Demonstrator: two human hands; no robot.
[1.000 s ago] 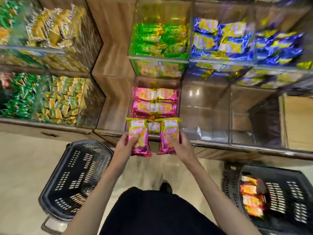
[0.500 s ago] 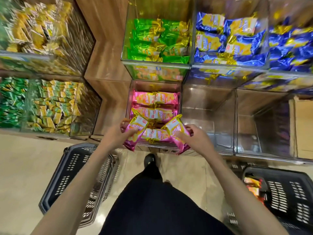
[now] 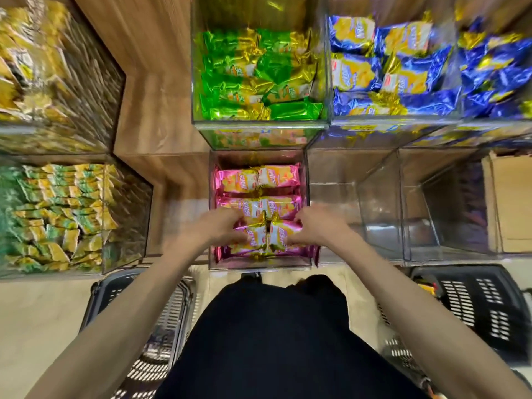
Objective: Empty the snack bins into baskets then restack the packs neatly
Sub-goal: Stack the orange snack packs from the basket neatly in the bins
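A clear bin (image 3: pixel 214 263) in the lower row holds pink snack packs (image 3: pixel 256 180) laid in neat rows. My left hand (image 3: pixel 214 230) grips one pink pack (image 3: pixel 254 236) and my right hand (image 3: pixel 315 227) grips another pink pack (image 3: pixel 283 233). Both packs lie side by side on the front row inside the bin, their gold ends meeting in the middle. A black basket (image 3: pixel 167 318) sits on the floor at lower left, mostly hidden by my left arm. A second black basket (image 3: pixel 478 309) stands at lower right with a few orange packs at its edge.
Green packs (image 3: pixel 259 76) fill the bin above the pink one; blue packs (image 3: pixel 403 67) fill the bins to its right. Two clear bins (image 3: pixel 359 203) right of the pink bin hold nothing. Yellow and green packs (image 3: pixel 57 214) fill bins at left. Wood shelving lies between.
Both hands carried their pink packs forward from above the floor into the bin, turned them flat and brought them together on the front row. The camera tilted down and closer.
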